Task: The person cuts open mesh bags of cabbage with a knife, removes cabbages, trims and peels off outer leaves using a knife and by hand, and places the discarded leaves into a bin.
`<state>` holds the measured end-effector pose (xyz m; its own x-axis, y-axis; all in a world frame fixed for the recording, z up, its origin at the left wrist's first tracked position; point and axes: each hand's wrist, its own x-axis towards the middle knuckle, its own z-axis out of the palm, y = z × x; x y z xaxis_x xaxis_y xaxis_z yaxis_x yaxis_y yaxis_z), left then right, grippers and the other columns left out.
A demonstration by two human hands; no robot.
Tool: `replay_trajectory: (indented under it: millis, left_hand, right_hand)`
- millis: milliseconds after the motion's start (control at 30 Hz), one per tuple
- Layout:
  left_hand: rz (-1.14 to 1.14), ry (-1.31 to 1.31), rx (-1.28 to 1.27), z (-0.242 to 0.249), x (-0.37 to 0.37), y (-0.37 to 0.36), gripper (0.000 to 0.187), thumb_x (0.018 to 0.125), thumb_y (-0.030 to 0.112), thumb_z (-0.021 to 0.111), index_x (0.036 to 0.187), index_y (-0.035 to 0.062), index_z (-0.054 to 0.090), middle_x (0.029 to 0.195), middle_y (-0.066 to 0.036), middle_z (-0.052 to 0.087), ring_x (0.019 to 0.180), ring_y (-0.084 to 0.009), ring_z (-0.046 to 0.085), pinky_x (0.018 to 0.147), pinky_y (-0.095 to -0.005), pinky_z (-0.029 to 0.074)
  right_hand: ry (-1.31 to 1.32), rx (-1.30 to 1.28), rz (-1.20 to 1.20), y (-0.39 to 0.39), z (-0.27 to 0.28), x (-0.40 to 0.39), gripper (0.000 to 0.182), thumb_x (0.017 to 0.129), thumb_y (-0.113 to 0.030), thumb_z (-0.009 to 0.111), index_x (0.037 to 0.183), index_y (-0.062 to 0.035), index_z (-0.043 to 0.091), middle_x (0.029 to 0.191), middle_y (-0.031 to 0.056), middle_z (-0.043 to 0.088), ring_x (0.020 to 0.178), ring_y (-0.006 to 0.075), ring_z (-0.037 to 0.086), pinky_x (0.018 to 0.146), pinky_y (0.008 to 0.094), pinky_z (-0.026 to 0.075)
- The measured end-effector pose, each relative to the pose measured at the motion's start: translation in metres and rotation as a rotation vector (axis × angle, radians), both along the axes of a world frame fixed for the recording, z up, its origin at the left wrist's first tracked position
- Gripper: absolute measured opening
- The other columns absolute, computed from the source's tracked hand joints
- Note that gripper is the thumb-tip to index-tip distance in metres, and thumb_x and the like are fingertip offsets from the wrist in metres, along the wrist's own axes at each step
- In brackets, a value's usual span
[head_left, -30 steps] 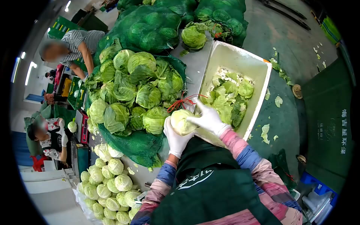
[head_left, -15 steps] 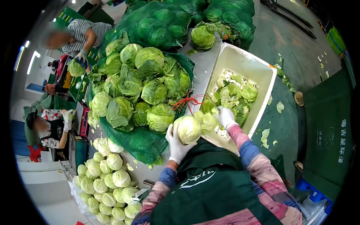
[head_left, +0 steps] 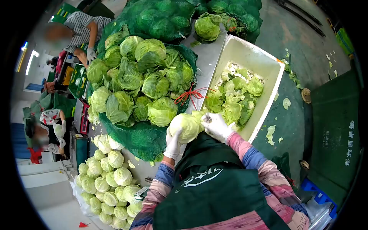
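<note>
A pale green cabbage (head_left: 184, 127) is held in front of my apron. My left hand (head_left: 172, 145), in a white glove, grips it from the lower left. My right hand (head_left: 217, 126), also gloved, is at the cabbage's right side with its fingers curled in. A small dark spot shows at those fingers; what they hold I cannot make out. A light leaf (head_left: 198, 115) sticks up between the cabbage and the right fingers. Just beyond lies a white foam box (head_left: 255, 50) with loose cabbage leaves (head_left: 234, 101) inside.
Leafy cabbages (head_left: 155, 84) fill an opened green net bag (head_left: 134, 143) tied with red string (head_left: 191, 94). Trimmed cabbages (head_left: 111, 180) are piled at lower left. Full net bags (head_left: 157, 19) stand behind. A green bin (head_left: 333, 130) is at right. Two people work at left.
My right hand has moved left from the box's edge to the cabbage, and the leaf stretched between them looks shorter. The cabbage has shifted slightly left. The striped-shirt person's hand no longer holds a cabbage.
</note>
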<state>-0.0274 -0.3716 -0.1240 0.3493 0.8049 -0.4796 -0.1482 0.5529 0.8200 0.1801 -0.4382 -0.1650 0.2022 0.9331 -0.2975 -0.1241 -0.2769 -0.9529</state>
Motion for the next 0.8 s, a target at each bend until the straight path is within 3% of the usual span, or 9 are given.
replay_trajectory:
  millis: [67,100,200,233,300,400,500,600,800]
  left_hand:
    - [-0.109,-0.210,-0.175,-0.001,-0.009,0.002,0.059,0.093,0.026,0.062,0.142,0.0074,0.035,0.140,-0.016,0.046,0.124,-0.0313,0.051,0.098,-0.0478,0.048]
    - [-0.172,-0.251,-0.188,-0.007,-0.014,-0.002,0.065,0.095,0.044,0.054,0.145,0.0089,0.033,0.145,-0.013,0.042,0.130,-0.0318,0.045,0.105,-0.0515,0.041]
    - [-0.115,-0.393,-0.318,0.022,-0.006,-0.015,0.090,0.083,0.076,0.043,0.149,0.0157,0.028,0.148,-0.013,0.038,0.135,-0.0348,0.036,0.109,-0.0578,0.032]
    - [-0.063,-0.415,-0.309,0.036,-0.003,-0.018,0.096,0.079,0.082,0.041,0.149,0.0169,0.029,0.149,-0.012,0.036,0.135,-0.0360,0.037,0.108,-0.0588,0.032]
    - [-0.001,-0.564,-0.283,0.054,0.001,-0.010,0.109,0.069,0.090,0.042,0.150,0.0182,0.027,0.150,-0.014,0.034,0.135,-0.0379,0.035,0.108,-0.0603,0.030]
    - [-0.040,-0.534,-0.241,0.053,0.003,0.005,0.104,0.074,0.087,0.040,0.149,0.0167,0.028,0.150,-0.014,0.035,0.135,-0.0364,0.036,0.109,-0.0574,0.031]
    - [-0.139,-0.485,-0.182,0.041,0.011,0.022,0.095,0.081,0.082,0.037,0.149,0.0145,0.030,0.150,-0.014,0.035,0.135,-0.0341,0.037,0.110,-0.0532,0.031]
    - [-0.166,-0.501,-0.212,0.039,0.022,0.009,0.086,0.088,0.073,0.038,0.148,0.0121,0.031,0.150,-0.013,0.037,0.135,-0.0319,0.038,0.112,-0.0486,0.031]
    - [-0.260,-0.320,-0.124,0.050,0.018,0.012,0.090,0.083,0.060,0.062,0.146,0.0048,0.031,0.148,-0.015,0.038,0.135,-0.0299,0.039,0.113,-0.0446,0.031]
  right_hand:
    - [-0.021,0.044,-0.011,0.008,0.008,0.013,0.012,0.086,-0.004,0.064,0.096,0.0032,0.061,0.080,0.0039,0.060,0.057,0.0095,0.059,0.053,0.0245,0.050]
    - [0.027,0.062,-0.113,0.011,0.003,0.023,0.010,0.084,-0.005,0.063,0.093,0.0000,0.063,0.072,0.0055,0.063,0.055,0.0098,0.061,0.052,0.0265,0.049]
    - [-0.606,-0.227,-0.268,-0.001,-0.012,0.076,0.018,0.080,-0.017,0.066,0.095,-0.0084,0.066,0.085,0.0165,0.069,0.071,0.0327,0.068,0.067,0.0371,0.054]
    - [-0.630,-0.272,-0.164,-0.013,-0.018,0.093,0.034,0.081,-0.027,0.070,0.109,-0.0082,0.066,0.091,0.0199,0.069,0.074,0.0377,0.066,0.070,0.0393,0.054]
    - [-0.728,-0.222,-0.056,-0.027,0.009,0.099,0.057,0.083,-0.036,0.071,0.129,-0.0071,0.057,0.092,0.0196,0.070,0.068,0.0279,0.068,0.066,0.0355,0.054]
    - [0.105,-0.010,-0.028,-0.031,0.092,0.072,0.066,0.091,-0.033,0.065,0.145,-0.0055,0.038,0.123,0.0143,0.062,0.061,0.0101,0.065,0.050,0.0208,0.048]
    - [0.171,0.065,0.046,-0.034,0.120,0.041,0.063,0.095,-0.040,0.059,0.143,-0.0054,0.039,0.096,0.0089,0.065,0.053,0.0070,0.056,0.042,0.0196,0.039]
    - [0.259,-0.111,0.133,-0.042,0.118,0.021,0.059,0.092,-0.045,0.062,0.133,-0.0039,0.048,0.070,-0.0015,0.049,0.045,0.0060,0.043,0.041,0.0212,0.033]
    - [0.282,-0.219,0.050,-0.048,0.114,0.022,0.035,0.087,-0.029,0.072,0.107,-0.0045,0.057,0.060,-0.0036,0.049,0.041,0.0059,0.042,0.039,0.0220,0.033]
